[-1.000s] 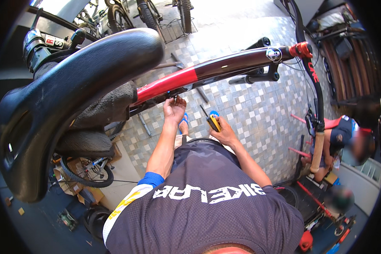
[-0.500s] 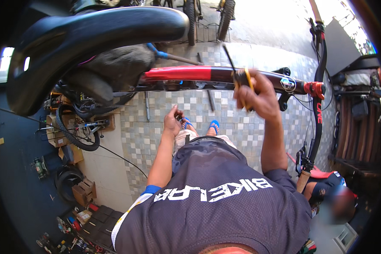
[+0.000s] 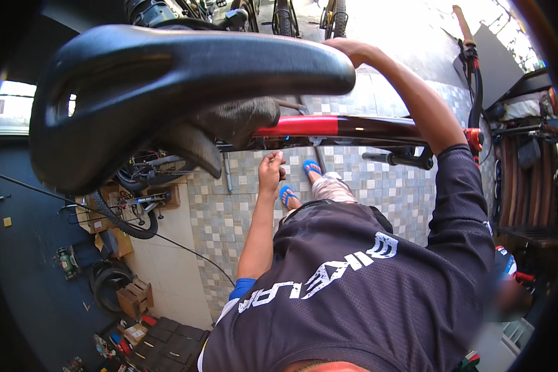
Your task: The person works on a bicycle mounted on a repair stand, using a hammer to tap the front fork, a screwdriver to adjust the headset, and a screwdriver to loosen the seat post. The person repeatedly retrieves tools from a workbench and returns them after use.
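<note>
A black saddle [image 3: 186,68] fills the upper left, close to view. Under it runs the bicycle's red and black top tube [image 3: 359,127]. My right arm reaches across this tube to the far side. Just past the saddle's nose shows part of my right hand [image 3: 348,51]; its fingers are hidden behind the saddle. On the near side of the tube, my left hand [image 3: 270,175] is raised with its fingers curled together. Whatever they hold, if anything, is too small to make out. A grey cover-like bundle [image 3: 242,121] hangs beneath the saddle.
The handlebar [image 3: 475,93] stands at the right. Several bicycles [image 3: 283,18] are parked beyond. At the left are another bicycle's wheel [image 3: 127,217], a wooden crate [image 3: 134,296] and a black cable [image 3: 161,239]. A person [image 3: 508,291] is low at the right, near a slatted bench [image 3: 527,180].
My right hand, which held a yellow-and-black tool above the tube, has swung forward and left behind the saddle nose. My left hand rose slightly. My body turned, and the view shifted.
</note>
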Tool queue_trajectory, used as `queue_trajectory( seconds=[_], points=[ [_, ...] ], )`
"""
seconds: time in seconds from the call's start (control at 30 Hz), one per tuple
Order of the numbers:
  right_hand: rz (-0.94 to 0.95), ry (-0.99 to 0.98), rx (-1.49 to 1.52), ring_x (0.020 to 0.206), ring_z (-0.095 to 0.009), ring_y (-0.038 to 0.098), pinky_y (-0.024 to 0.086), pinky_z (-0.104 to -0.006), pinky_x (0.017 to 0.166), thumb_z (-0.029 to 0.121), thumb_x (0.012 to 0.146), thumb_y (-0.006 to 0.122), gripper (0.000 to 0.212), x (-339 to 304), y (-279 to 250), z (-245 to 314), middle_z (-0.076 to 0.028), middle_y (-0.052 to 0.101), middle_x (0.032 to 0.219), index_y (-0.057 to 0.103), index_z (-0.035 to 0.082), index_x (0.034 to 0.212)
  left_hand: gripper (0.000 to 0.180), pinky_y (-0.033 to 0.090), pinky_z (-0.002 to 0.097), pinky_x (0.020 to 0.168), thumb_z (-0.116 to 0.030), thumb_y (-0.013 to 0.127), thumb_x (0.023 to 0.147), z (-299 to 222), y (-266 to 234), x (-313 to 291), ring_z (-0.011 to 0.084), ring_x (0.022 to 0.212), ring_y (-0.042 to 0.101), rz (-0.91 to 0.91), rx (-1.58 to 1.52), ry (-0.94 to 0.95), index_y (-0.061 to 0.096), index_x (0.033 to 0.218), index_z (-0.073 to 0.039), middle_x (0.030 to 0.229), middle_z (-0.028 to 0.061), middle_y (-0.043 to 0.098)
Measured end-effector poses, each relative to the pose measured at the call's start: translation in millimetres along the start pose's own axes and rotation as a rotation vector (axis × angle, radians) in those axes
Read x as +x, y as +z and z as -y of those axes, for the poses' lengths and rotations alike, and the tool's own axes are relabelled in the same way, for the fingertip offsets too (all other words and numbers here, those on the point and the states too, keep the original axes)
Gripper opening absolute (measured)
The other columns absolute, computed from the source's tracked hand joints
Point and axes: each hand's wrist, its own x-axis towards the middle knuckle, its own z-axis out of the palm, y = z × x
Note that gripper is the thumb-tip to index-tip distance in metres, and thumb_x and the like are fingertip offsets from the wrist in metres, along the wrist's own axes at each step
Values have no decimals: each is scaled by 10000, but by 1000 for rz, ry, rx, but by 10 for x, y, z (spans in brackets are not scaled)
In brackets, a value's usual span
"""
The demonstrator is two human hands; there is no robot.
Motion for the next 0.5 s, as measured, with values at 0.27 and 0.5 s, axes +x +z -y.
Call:
queue_trajectory(
  seconds=[0.27,0.5],
  points=[
    [262,-102,71,874,-303,649,487,-479,733,160,824,664,462,738,588,-288,-149,679,1000,585,88,1273,283,516,347,622,-415,662,986,148,174,506,135,736,602,-133,-119,-97,623,1156,-192,937,5,648],
    [358,-46,528,698,-230,651,547,-387,602,255,794,706,387,1019,1337,-726,-91,646,834,565,61,1098,568,520,301,498,-554,734,912,-99,471,569,131,649,586,-482,23,-148,576,1105,-44,954,88,612]
  ],
)
